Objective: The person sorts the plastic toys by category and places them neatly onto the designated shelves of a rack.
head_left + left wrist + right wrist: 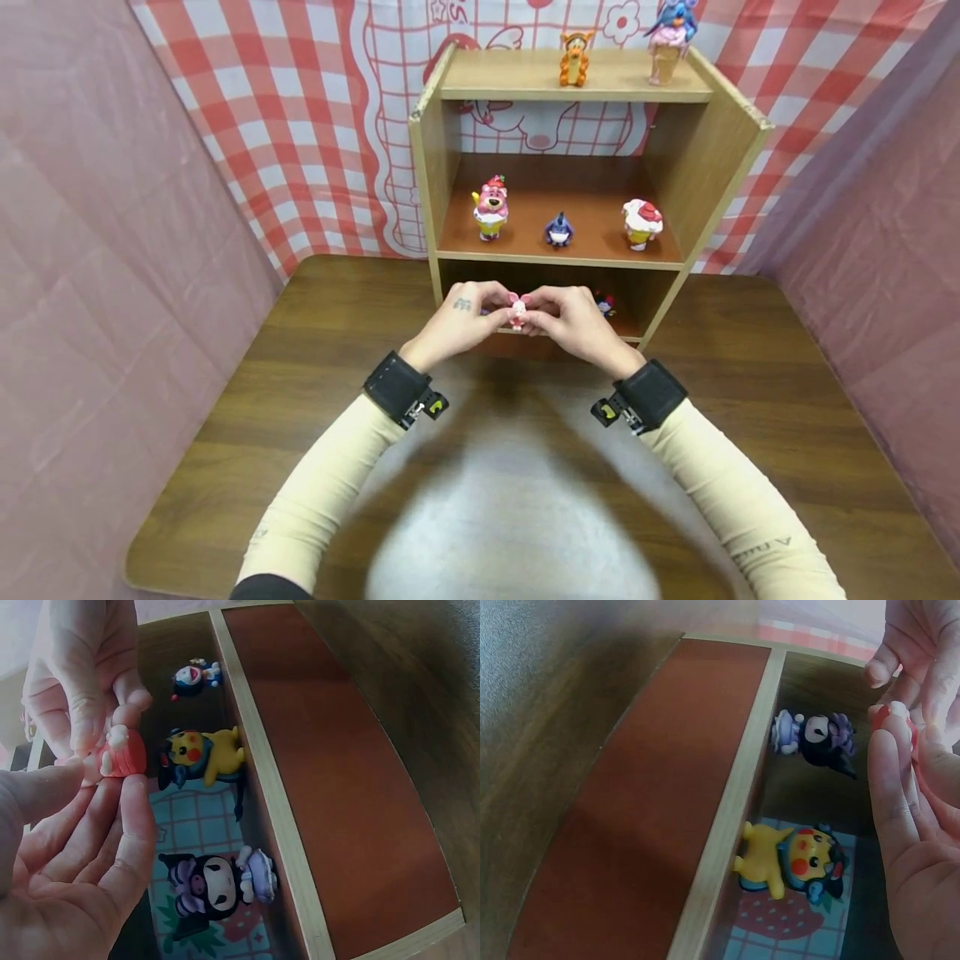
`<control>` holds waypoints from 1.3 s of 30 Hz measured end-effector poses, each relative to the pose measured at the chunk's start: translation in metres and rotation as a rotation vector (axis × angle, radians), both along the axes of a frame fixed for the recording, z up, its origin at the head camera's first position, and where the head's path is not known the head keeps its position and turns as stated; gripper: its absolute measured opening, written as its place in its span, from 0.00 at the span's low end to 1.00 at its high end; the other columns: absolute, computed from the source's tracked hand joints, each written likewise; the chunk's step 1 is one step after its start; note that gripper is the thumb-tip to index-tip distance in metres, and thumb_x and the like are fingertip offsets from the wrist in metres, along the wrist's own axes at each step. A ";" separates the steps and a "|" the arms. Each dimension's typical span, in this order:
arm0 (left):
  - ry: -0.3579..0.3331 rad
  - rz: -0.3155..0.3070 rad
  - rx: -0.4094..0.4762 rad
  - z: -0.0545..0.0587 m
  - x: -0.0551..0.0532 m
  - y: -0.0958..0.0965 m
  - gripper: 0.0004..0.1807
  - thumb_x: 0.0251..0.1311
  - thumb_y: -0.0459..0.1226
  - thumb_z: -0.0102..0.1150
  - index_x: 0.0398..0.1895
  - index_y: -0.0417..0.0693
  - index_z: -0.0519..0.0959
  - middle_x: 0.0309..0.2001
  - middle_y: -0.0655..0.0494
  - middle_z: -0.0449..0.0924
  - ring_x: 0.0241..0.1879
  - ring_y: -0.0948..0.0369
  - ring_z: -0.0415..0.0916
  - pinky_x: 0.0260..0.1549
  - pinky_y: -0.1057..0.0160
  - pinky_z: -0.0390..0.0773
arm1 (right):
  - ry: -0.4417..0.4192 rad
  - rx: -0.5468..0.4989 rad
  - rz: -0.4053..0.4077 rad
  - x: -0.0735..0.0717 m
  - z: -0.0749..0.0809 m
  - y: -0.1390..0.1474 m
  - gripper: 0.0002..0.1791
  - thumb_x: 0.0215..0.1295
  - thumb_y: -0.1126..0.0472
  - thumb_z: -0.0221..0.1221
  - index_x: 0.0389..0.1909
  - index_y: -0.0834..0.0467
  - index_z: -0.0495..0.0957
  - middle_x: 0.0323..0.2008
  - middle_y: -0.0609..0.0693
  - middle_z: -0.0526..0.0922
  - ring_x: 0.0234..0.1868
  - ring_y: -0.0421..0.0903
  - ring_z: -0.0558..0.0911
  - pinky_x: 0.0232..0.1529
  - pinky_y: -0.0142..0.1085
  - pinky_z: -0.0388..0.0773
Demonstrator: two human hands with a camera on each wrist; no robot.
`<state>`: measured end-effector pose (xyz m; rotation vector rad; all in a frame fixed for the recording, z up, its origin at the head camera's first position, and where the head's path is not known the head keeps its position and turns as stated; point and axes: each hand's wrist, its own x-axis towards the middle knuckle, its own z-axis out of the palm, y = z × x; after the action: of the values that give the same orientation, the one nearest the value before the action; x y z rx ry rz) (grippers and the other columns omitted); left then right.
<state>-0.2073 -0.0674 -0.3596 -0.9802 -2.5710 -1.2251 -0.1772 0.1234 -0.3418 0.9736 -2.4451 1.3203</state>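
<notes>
A small pink piglet figurine [518, 313] with upright ears faces me just in front of the shelf unit's lowest compartment. My left hand [459, 323] pinches its left side between thumb and fingers, while my right hand [581, 323] pinches the opposite side. Seen from the left wrist, the figurine's red body [129, 755] shows between both sets of fingertips, its head largely covered. Behind the hands, a yellow figurine in a dark hood [206, 754], a black-hooded figurine in a lilac skirt [220, 886] and a small blue figurine [196, 678] stand in the lowest compartment.
The wooden shelf unit [558, 260] stands at the table's back. On its middle shelf are a pink bear [491, 207], a blue donkey [558, 231] and a white-topped figurine [642, 223]. An orange tiger [574, 62] and an ice-cream-cone figurine [666, 50] stand on top.
</notes>
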 end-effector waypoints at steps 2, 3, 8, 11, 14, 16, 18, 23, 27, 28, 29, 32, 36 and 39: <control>-0.003 -0.001 0.000 0.002 0.000 0.000 0.08 0.61 0.37 0.63 0.40 0.43 0.82 0.35 0.55 0.86 0.36 0.68 0.79 0.37 0.61 0.81 | 0.033 0.018 -0.018 0.001 0.002 0.000 0.07 0.57 0.76 0.62 0.37 0.75 0.81 0.29 0.64 0.86 0.28 0.53 0.85 0.26 0.45 0.84; -0.001 -0.001 0.000 0.003 0.000 -0.001 0.08 0.61 0.37 0.63 0.40 0.43 0.82 0.35 0.54 0.86 0.36 0.67 0.80 0.37 0.61 0.81 | 0.040 0.022 -0.021 0.001 0.004 0.000 0.07 0.57 0.76 0.63 0.37 0.74 0.81 0.29 0.64 0.86 0.28 0.53 0.85 0.26 0.45 0.84; 0.020 0.006 -0.003 0.014 0.002 -0.001 0.08 0.62 0.37 0.63 0.41 0.43 0.82 0.35 0.55 0.86 0.35 0.67 0.79 0.34 0.64 0.80 | 0.042 0.017 -0.021 -0.004 0.008 0.001 0.07 0.57 0.77 0.62 0.37 0.74 0.81 0.29 0.63 0.86 0.27 0.53 0.85 0.26 0.44 0.84; 0.027 0.006 0.001 0.021 0.003 0.000 0.09 0.61 0.37 0.63 0.41 0.42 0.83 0.35 0.54 0.86 0.34 0.68 0.79 0.33 0.65 0.80 | 0.032 0.002 -0.019 -0.013 0.003 0.004 0.07 0.58 0.76 0.62 0.37 0.73 0.81 0.28 0.62 0.86 0.26 0.50 0.85 0.25 0.38 0.84; 0.026 0.010 0.000 0.027 0.003 0.000 0.09 0.61 0.38 0.63 0.41 0.42 0.83 0.35 0.54 0.86 0.34 0.68 0.79 0.32 0.66 0.80 | 0.023 -0.002 -0.011 -0.021 -0.001 0.007 0.06 0.59 0.74 0.62 0.37 0.71 0.81 0.28 0.59 0.86 0.25 0.46 0.84 0.25 0.39 0.84; 0.030 0.015 -0.004 0.030 0.003 0.000 0.09 0.61 0.38 0.63 0.41 0.42 0.83 0.35 0.54 0.86 0.33 0.68 0.79 0.32 0.65 0.80 | 0.020 0.002 -0.002 -0.023 0.002 0.008 0.06 0.60 0.73 0.63 0.38 0.70 0.82 0.27 0.58 0.86 0.25 0.45 0.84 0.26 0.42 0.84; 0.040 0.020 -0.009 0.034 0.004 -0.001 0.09 0.62 0.38 0.63 0.41 0.42 0.83 0.35 0.54 0.85 0.34 0.68 0.79 0.34 0.65 0.80 | 0.040 0.022 -0.005 -0.023 0.007 0.008 0.06 0.61 0.71 0.63 0.38 0.69 0.82 0.27 0.56 0.86 0.25 0.42 0.84 0.25 0.40 0.84; 0.079 0.015 -0.016 0.047 0.004 0.001 0.08 0.62 0.37 0.62 0.40 0.41 0.83 0.34 0.54 0.85 0.33 0.68 0.79 0.36 0.63 0.81 | 0.098 0.053 -0.020 -0.022 0.022 0.010 0.06 0.61 0.69 0.63 0.38 0.67 0.83 0.25 0.53 0.86 0.23 0.39 0.83 0.23 0.32 0.82; 0.105 0.014 -0.016 0.058 0.004 0.003 0.07 0.61 0.36 0.62 0.39 0.42 0.83 0.33 0.55 0.85 0.32 0.68 0.78 0.34 0.64 0.80 | 0.100 0.022 -0.017 -0.023 0.030 0.011 0.05 0.60 0.70 0.64 0.36 0.68 0.82 0.24 0.54 0.86 0.23 0.40 0.83 0.23 0.28 0.81; 0.110 0.015 -0.017 0.061 0.004 0.004 0.07 0.61 0.36 0.62 0.39 0.42 0.83 0.32 0.55 0.85 0.32 0.68 0.78 0.35 0.64 0.80 | 0.097 0.011 -0.015 -0.024 0.032 0.011 0.05 0.60 0.70 0.64 0.36 0.68 0.82 0.24 0.54 0.86 0.23 0.40 0.83 0.23 0.28 0.81; 0.120 0.018 -0.021 0.063 0.004 0.004 0.07 0.61 0.36 0.62 0.38 0.42 0.83 0.32 0.55 0.85 0.32 0.68 0.78 0.34 0.65 0.80 | 0.096 0.001 -0.014 -0.024 0.034 0.011 0.05 0.59 0.71 0.64 0.36 0.68 0.82 0.24 0.55 0.86 0.22 0.41 0.83 0.23 0.29 0.82; 0.142 0.022 -0.035 0.070 0.003 0.005 0.07 0.60 0.36 0.62 0.38 0.41 0.83 0.31 0.55 0.85 0.31 0.68 0.78 0.33 0.65 0.80 | 0.116 -0.002 -0.022 -0.025 0.040 0.011 0.06 0.59 0.70 0.64 0.36 0.69 0.82 0.24 0.56 0.86 0.22 0.42 0.83 0.23 0.30 0.82; 0.138 0.037 -0.046 0.080 0.002 0.004 0.09 0.61 0.37 0.62 0.40 0.41 0.83 0.32 0.54 0.85 0.32 0.67 0.78 0.34 0.64 0.80 | 0.166 0.044 -0.048 -0.025 0.050 0.010 0.07 0.59 0.69 0.65 0.36 0.69 0.83 0.24 0.55 0.86 0.22 0.41 0.83 0.24 0.25 0.80; 0.140 0.049 -0.055 0.087 0.001 0.004 0.09 0.61 0.37 0.63 0.40 0.41 0.83 0.33 0.54 0.85 0.32 0.67 0.78 0.36 0.64 0.80 | 0.176 0.074 -0.059 -0.026 0.058 0.009 0.07 0.59 0.69 0.65 0.37 0.68 0.83 0.23 0.54 0.86 0.21 0.39 0.83 0.23 0.26 0.80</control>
<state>-0.2061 -0.0637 -0.2731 -0.9699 -2.5161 -1.0398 -0.2036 0.1323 -0.2839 0.9818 -2.3840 1.0834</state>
